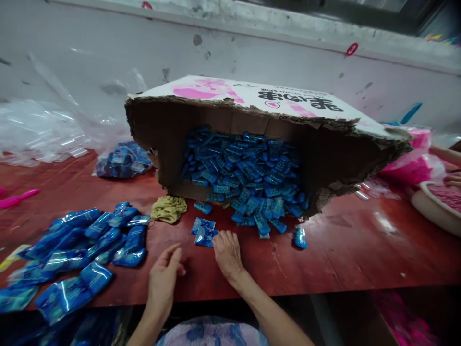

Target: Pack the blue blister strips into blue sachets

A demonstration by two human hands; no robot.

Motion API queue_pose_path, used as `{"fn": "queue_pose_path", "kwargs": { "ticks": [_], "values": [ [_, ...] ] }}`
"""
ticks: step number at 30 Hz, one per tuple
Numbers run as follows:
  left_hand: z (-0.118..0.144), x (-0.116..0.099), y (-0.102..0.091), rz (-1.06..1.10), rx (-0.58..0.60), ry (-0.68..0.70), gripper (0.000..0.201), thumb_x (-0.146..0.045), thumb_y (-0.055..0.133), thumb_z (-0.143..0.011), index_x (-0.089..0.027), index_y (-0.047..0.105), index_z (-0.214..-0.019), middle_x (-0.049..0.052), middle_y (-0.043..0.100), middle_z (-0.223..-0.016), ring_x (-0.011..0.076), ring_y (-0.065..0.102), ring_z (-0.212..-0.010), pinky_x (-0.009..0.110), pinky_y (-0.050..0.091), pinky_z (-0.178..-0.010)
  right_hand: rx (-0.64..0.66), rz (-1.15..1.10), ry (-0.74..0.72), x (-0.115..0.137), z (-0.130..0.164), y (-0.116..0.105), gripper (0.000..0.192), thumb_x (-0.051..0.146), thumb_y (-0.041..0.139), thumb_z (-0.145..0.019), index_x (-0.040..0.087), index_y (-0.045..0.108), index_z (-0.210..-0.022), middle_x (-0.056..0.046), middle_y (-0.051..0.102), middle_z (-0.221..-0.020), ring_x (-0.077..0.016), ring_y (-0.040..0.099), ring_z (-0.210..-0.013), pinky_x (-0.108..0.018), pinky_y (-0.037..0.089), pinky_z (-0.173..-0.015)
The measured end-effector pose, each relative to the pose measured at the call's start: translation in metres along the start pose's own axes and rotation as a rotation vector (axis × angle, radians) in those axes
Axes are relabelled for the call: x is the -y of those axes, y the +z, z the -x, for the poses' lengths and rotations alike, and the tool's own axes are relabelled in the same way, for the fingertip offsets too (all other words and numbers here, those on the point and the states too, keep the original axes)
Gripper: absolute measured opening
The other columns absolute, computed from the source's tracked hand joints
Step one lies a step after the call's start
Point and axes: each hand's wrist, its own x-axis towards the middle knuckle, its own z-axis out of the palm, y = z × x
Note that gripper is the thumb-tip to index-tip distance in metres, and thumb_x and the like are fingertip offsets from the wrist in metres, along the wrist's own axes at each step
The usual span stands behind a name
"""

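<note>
Our right hand (226,253) rests fingers-down on the red table (345,250), its fingertips touching two small blue packets (203,232) (nothing gripped). Our left hand (163,278) hovers half open and empty nearby. Beyond them, blue pieces (248,178) spill from a torn cardboard box (252,125).

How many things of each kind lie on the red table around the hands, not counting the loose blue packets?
Torn cardboard box: 1
Yellowish cloth: 1
Clear bag of blue packets: 1
Pink comb-like tool: 1
Hands, left hand and right hand: 2
Total: 6
</note>
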Motion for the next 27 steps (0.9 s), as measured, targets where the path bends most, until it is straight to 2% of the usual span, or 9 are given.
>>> {"fn": "queue_pose_path", "kwargs": {
  "ticks": [3,8,10,12,13,16,18,21,27],
  "values": [
    [0.008,0.011,0.027,0.101,0.179,-0.235,0.051,-0.037,0.071,-0.053,-0.014,0.054,-0.095,-0.002,0.060,-0.059,0.0067,0.045,-0.035,0.021,0.036,-0.036,-0.017,-0.009,-0.028,0.000,0.004,-0.010,0.015,0.017,0.049,-0.085,0.020,0.058,-0.072,-0.003,0.058,-0.077,-0.0178,0.047,-0.074,-0.031,0.031,-0.069],
    [0.006,0.020,0.042,0.039,0.271,-0.286,0.035,-0.039,0.071,-0.053,-0.012,0.055,-0.067,-0.003,0.055,-0.045,0.0066,0.044,-0.032,0.018,0.031,-0.032,-0.064,-0.158,-0.037,0.002,0.019,-0.028,0.018,0.021,0.046,-0.086,0.023,0.061,-0.076,-0.002,0.059,-0.078,-0.0169,0.049,-0.074,-0.031,0.033,-0.071],
    [0.004,0.022,0.043,0.070,0.267,-0.293,0.033,-0.039,0.072,-0.052,-0.012,0.055,-0.062,-0.004,0.053,-0.042,0.0064,0.043,-0.032,0.018,0.030,-0.032,-0.082,-0.282,0.039,0.002,0.020,-0.031,0.014,0.023,0.049,-0.085,0.023,0.062,-0.091,-0.004,0.060,-0.088,-0.0178,0.051,-0.080,-0.030,0.036,-0.073],
    [0.004,0.023,0.045,0.121,0.286,-0.295,0.033,-0.037,0.073,-0.051,-0.011,0.056,-0.063,-0.002,0.057,-0.045,0.0065,0.045,-0.033,0.018,0.032,-0.033,-0.074,-0.457,0.171,0.000,0.017,-0.032,0.027,0.024,0.053,-0.081,0.021,0.056,-0.108,-0.006,0.059,-0.099,-0.0177,0.053,-0.085,-0.028,0.040,-0.075],
    [0.005,0.023,0.047,0.141,0.295,-0.296,0.033,-0.037,0.073,-0.050,-0.011,0.057,-0.064,-0.001,0.059,-0.047,0.0070,0.046,-0.034,0.019,0.032,-0.033,-0.038,-0.549,0.232,-0.001,0.014,-0.032,0.030,0.025,0.053,-0.080,0.020,0.055,-0.110,-0.006,0.059,-0.100,-0.0166,0.055,-0.084,-0.026,0.041,-0.073],
    [0.007,0.026,0.052,0.152,0.277,-0.284,0.033,-0.036,0.074,-0.048,-0.012,0.055,-0.061,-0.002,0.056,-0.043,0.0092,0.047,-0.032,0.020,0.034,-0.031,0.106,-0.710,0.326,-0.003,0.005,-0.030,0.019,0.027,0.047,-0.083,0.018,0.062,-0.089,0.001,0.063,-0.074,-0.0118,0.056,-0.064,-0.019,0.042,-0.058],
    [0.008,0.028,0.055,0.145,0.241,-0.278,0.033,-0.037,0.074,-0.049,-0.013,0.053,-0.059,-0.003,0.054,-0.040,0.0103,0.047,-0.031,0.021,0.035,-0.030,0.136,-0.692,0.354,-0.003,0.001,-0.030,0.026,0.030,0.042,-0.086,0.018,0.061,-0.075,0.003,0.059,-0.061,-0.0108,0.054,-0.056,-0.018,0.039,-0.052],
    [0.009,0.029,0.051,0.157,0.249,-0.326,0.034,-0.038,0.074,-0.050,-0.014,0.051,-0.058,-0.003,0.053,-0.038,0.0111,0.047,-0.031,0.022,0.036,-0.030,0.129,-0.608,0.392,-0.004,-0.003,-0.029,0.029,0.033,0.039,-0.087,0.019,0.060,-0.073,0.002,0.060,-0.060,-0.0115,0.054,-0.055,-0.019,0.037,-0.051],
    [0.017,0.018,0.021,0.195,0.333,-0.468,0.034,-0.034,0.077,-0.047,-0.013,0.054,-0.061,-0.001,0.056,-0.043,0.0095,0.049,-0.036,0.020,0.036,-0.033,0.216,-0.428,0.400,-0.001,-0.012,-0.026,0.020,0.026,0.045,-0.083,0.022,0.064,-0.081,-0.005,0.066,-0.071,-0.0195,0.061,-0.071,-0.027,0.039,-0.064]
  ]
}}
